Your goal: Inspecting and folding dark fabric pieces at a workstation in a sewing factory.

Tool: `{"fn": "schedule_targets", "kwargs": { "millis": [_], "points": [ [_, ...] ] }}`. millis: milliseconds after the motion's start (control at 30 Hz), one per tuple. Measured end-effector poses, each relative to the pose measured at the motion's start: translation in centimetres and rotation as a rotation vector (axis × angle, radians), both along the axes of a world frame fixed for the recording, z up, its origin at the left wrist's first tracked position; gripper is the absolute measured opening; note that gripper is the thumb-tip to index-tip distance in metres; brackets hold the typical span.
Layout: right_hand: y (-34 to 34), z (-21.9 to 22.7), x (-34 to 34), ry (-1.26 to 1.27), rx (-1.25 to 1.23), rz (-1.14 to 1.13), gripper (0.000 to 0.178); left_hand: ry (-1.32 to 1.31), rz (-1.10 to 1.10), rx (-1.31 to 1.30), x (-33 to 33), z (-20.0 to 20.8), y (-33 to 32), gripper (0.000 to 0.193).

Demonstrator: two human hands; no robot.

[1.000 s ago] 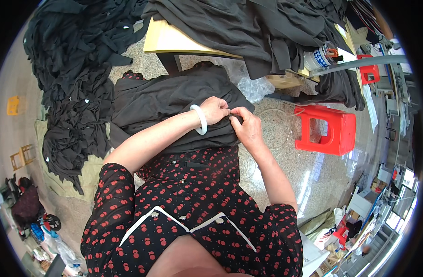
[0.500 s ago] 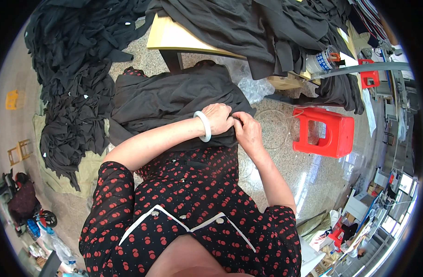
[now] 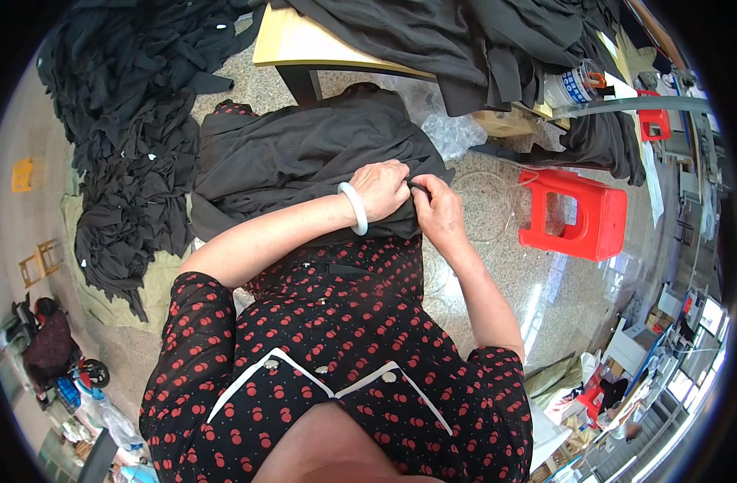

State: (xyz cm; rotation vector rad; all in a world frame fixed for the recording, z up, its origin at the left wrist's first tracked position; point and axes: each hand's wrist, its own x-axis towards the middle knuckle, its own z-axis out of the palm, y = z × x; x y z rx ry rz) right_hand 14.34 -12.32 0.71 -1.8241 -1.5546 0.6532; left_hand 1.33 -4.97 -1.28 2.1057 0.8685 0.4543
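Note:
A dark grey-black cloth garment (image 3: pixel 304 153) lies spread over my lap in loose folds. Near its right edge my left hand (image 3: pixel 382 190), with a pale bangle at the wrist, is closed with the fingers pinching the cloth. Close beside it, my right hand (image 3: pixel 439 211) pinches a narrow dark edge or strip of the same cloth between thumb and fingers. A short piece of that edge shows between the two hands. The fingertips of the left hand are partly hidden.
A pale table (image 3: pixel 304 40) ahead bears more dark cloth (image 3: pixel 433 36) and a clear plastic container (image 3: pixel 568 87). Dark garments (image 3: pixel 135 161) lie heaped on the left. A red stool (image 3: pixel 578 213) stands on the right. Clear plastic wrap (image 3: pixel 449 135) lies under the table.
Both hands stay at the cloth's right edge and have parted slightly, with the dark edge now showing between them. The view has shifted a little.

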Motion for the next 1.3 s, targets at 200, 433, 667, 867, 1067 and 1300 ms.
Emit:
{"fn": "schedule_targets", "kwargs": {
  "millis": [200,433,667,867,1067,1300],
  "points": [
    [0.2,0.7,0.7,0.279,-0.215,0.011,0.012,-0.074,-0.198,-0.077,-1.3,0.8,1.5,0.013],
    [0.9,2.1,1.1,0.625,-0.302,0.080,0.020,-0.087,-0.284,-0.474,-2.1,2.2,3.2,0.013],
    [1.3,7.2,0.7,0.511,-0.290,0.315,0.016,-0.306,-0.298,-0.084,-4.8,6.5,1.2,0.039],
    [2.8,9.5,-1.5,0.551,-0.308,0.315,0.018,-0.135,-0.184,-0.043,-12.4,11.2,0.0,0.023],
    [5.3,6.4,-0.7,0.615,-0.356,0.257,0.026,-0.540,0.978,-0.614,-31.4,14.9,2.9,0.026],
    [7.0,5.4,-0.4,0.472,-0.422,0.234,0.035,-0.960,1.517,0.458,-62.0,27.7,5.1,0.021]
  ]
}}
